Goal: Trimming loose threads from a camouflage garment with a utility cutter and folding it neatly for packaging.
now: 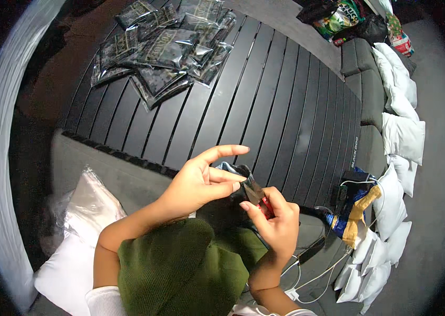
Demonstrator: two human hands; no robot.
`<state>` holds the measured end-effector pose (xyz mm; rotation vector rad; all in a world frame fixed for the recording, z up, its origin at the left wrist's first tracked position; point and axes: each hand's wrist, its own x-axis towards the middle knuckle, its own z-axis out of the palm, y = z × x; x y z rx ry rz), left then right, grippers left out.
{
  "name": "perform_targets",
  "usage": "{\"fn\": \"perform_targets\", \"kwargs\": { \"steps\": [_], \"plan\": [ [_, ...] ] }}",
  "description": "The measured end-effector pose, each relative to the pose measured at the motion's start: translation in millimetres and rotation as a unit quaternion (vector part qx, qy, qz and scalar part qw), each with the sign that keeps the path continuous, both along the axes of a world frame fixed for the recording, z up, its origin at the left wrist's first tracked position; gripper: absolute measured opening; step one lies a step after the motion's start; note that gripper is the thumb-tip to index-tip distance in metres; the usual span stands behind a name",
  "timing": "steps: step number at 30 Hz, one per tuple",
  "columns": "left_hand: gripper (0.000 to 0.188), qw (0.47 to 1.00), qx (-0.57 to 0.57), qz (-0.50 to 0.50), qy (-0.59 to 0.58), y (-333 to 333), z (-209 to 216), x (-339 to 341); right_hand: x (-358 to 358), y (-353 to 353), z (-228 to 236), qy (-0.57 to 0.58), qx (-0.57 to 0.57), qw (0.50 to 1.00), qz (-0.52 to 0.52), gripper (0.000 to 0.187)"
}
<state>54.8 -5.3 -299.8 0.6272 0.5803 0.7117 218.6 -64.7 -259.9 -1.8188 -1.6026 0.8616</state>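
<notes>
Stretching across the middle of the room, the dark slatted counter (291, 121) is carrying a pile of clear plastic packets (164, 50) near its far left corner. Each packet in view is holding something dark and patterned, with pale lettering showing through the glossy film, and several are overlapping at odd angles. At lower left, a clear plastic bag (91, 197) is lying against a white pillow (67, 274); something pale is showing through it, but whether that is its contents or what lies beneath, I cannot tell.

Between the two hands, just in front of the counter's near edge, a dark piece (243, 170) with a pale bluish, shiny part is sitting above the green cloth (180, 268). The right hand (277, 221) is grasping a small red object (266, 208) between thumb and fingers, right beside the dark piece. The left hand (198, 181) is extending its index finger, while its thumb and another finger are converging at the dark piece's edge; whether they are gripping it, I cannot tell.

Further right, a blue-and-yellow bag (357, 213) is resting beside white cushions (404, 139), its contents hidden. At upper right, a black bag (374, 29) is bulging beside a colourful green bag (338, 21).
</notes>
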Motion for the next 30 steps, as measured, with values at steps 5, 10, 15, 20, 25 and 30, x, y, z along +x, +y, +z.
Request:
{"fn": "perform_targets", "kwargs": {
  "steps": [5, 10, 15, 20, 25, 30],
  "plan": [
    [0.053, 1.0, -0.004, -0.003, 0.012, 1, 0, 1, -1, -1, -2, 0.001, -0.001, 1.0, -0.011, 0.022],
    [0.053, 1.0, 0.005, -0.009, 0.015, 0, -1, 1, 0, -4, -3, -0.013, 0.013, 1.0, -0.014, 0.02],
    [0.052, 1.0, -0.012, -0.013, -0.008, 0, 2, 2, 3, -8, -12, 0.02, 0.046, 0.998, -0.042, 0.017],
    [0.037, 0.997, -0.06, 0.031, -0.029, 0, -7, 9, 19, -14, -25, 0.104, 0.055, 0.988, -0.101, 0.02],
    [0.02, 0.995, -0.091, 0.007, -0.028, 1, -8, 7, 17, -16, -23, 0.115, 0.036, 0.989, -0.092, 0.02],
    [0.018, 0.996, -0.077, 0.037, -0.022, -1, -9, 10, 10, -14, -19, 0.089, 0.016, 0.993, -0.072, 0.02]
  ]
}}
